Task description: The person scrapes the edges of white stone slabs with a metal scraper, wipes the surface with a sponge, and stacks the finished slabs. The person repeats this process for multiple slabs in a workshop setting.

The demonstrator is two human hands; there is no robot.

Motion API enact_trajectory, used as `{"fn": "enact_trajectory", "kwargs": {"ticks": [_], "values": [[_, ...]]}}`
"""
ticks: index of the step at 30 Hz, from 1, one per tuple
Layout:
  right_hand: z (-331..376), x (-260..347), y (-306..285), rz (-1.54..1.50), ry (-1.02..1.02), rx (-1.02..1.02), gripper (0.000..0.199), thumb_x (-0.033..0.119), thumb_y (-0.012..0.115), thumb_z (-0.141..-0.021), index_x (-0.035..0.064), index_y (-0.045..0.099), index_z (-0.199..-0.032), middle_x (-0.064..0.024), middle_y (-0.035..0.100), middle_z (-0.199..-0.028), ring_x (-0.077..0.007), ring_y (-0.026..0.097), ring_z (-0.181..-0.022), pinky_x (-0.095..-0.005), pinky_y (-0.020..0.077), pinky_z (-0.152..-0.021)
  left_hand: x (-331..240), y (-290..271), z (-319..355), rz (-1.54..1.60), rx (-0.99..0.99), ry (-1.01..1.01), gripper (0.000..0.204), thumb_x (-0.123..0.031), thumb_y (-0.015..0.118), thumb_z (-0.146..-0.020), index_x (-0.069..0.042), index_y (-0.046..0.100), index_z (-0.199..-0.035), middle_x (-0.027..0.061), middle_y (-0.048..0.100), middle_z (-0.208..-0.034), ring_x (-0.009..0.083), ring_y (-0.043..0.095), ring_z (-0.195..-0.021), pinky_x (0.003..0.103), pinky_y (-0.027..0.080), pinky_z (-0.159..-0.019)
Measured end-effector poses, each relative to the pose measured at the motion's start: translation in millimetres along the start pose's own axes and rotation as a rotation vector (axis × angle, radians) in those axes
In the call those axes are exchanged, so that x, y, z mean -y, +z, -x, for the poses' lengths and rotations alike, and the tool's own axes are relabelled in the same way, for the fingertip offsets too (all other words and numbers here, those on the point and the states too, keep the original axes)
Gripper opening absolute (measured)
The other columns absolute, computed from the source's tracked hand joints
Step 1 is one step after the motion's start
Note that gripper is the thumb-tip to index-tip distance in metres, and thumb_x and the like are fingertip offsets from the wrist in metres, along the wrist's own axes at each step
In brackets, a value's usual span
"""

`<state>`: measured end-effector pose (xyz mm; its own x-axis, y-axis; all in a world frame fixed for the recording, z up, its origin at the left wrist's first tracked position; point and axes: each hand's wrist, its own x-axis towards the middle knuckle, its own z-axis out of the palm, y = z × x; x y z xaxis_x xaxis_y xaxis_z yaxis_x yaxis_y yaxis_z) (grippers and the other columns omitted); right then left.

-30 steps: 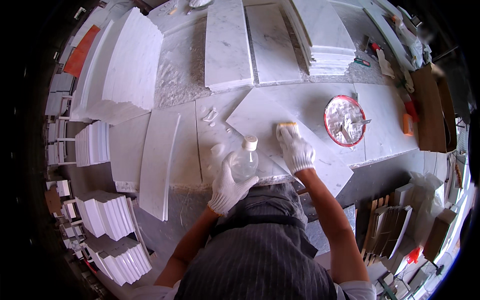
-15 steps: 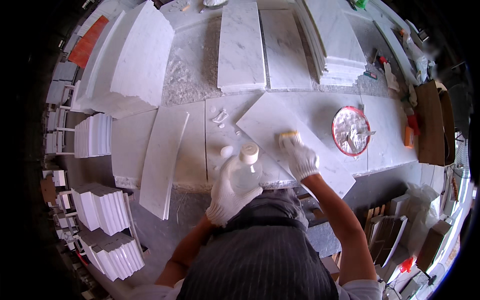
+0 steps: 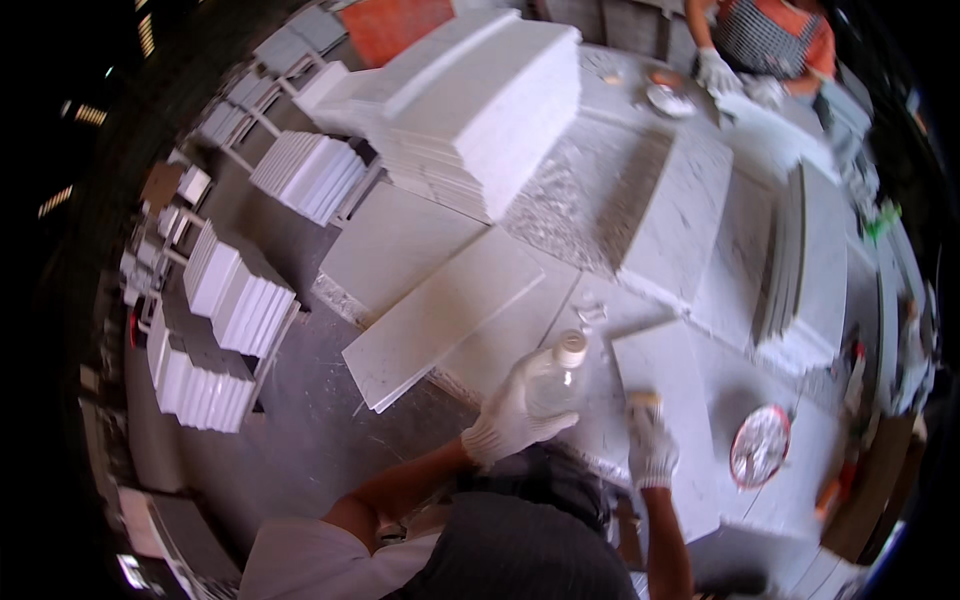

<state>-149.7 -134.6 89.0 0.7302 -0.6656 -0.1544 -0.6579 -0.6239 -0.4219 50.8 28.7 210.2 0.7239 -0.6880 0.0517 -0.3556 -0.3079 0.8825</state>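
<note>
left hand, in a white work glove, is wrapped around a clear plastic bottle with a pale cap, held upright just over the near part of the stone worktable. right hand, also gloved, presses a small yellowish pad or sponge onto a white marble tile lying flat just right of the bottle; fingers are closed down on the pad.

risks, as a judgement: the bottle is gripped low with a bulky glove, so a loose hold could let it tip or drop and spill on the slab. the tile reaches toward the near table edge, so a hard push could slide it off. a round red-rimmed dish of whitish paste sits just right of the tile, so an elbow swing could knock it. long pale stone strips lie left, overhanging the edge. tall tile stack far left, well apart. another person's gloved hand works at the far side.
</note>
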Motion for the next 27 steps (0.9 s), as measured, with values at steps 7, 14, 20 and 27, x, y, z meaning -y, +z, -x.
{"fn": "enact_trajectory", "kwargs": {"ticks": [7, 14, 20, 27], "values": [[96, -67, -13, -0.198, 0.517, -0.267, 0.045, 0.007, 0.061, -0.086, 0.0090, 0.058, -0.131, -0.0179, 0.065, -0.107, -0.0327, 0.065, -0.099, -0.0408, 0.0512, -0.085, 86, -105, -64, 0.277, -0.329, -0.108, 0.049, -0.013, 0.078, -0.073, -0.004, 0.059, -0.117, 0.0138, 0.061, -0.113, 0.0251, 0.060, -0.100, 0.040, 0.048, -0.092], [115, -14, -14, -0.244, 0.417, -0.117, 0.042, 0.017, 0.063, -0.086, 0.0182, 0.059, -0.128, -0.0168, 0.066, -0.107, -0.0367, 0.065, -0.096, -0.0444, 0.0512, -0.082, 216, -209, -144, 0.053, -0.504, -0.212, 0.050, -0.021, 0.076, -0.077, 0.000, 0.057, -0.118, 0.0146, 0.063, -0.111, 0.0255, 0.062, -0.096, 0.039, 0.051, -0.087], [174, -17, -2, -0.264, 0.769, -0.272, 0.029, 0.015, 0.060, -0.089, 0.0160, 0.067, -0.118, -0.0171, 0.069, -0.099, -0.0326, 0.068, -0.091, -0.0404, 0.0527, -0.075, 280, -245, -176, -0.157, -0.472, -0.256, 0.053, -0.027, 0.074, -0.079, 0.003, 0.056, -0.119, 0.0153, 0.064, -0.109, 0.0259, 0.064, -0.092, 0.039, 0.054, -0.082], [230, -93, -32, -0.574, 1.211, -0.777, 0.032, 0.024, 0.057, -0.097, 0.0032, 0.063, -0.121, -0.0030, 0.064, -0.086, -0.0096, 0.056, -0.075, -0.0274, 0.0464, -0.069, 303, -256, -167, -0.258, -0.460, -0.272, 0.058, -0.035, 0.072, -0.082, 0.006, 0.055, -0.120, 0.0162, 0.066, -0.107, 0.0263, 0.066, -0.087, 0.038, 0.057, -0.076]]}}
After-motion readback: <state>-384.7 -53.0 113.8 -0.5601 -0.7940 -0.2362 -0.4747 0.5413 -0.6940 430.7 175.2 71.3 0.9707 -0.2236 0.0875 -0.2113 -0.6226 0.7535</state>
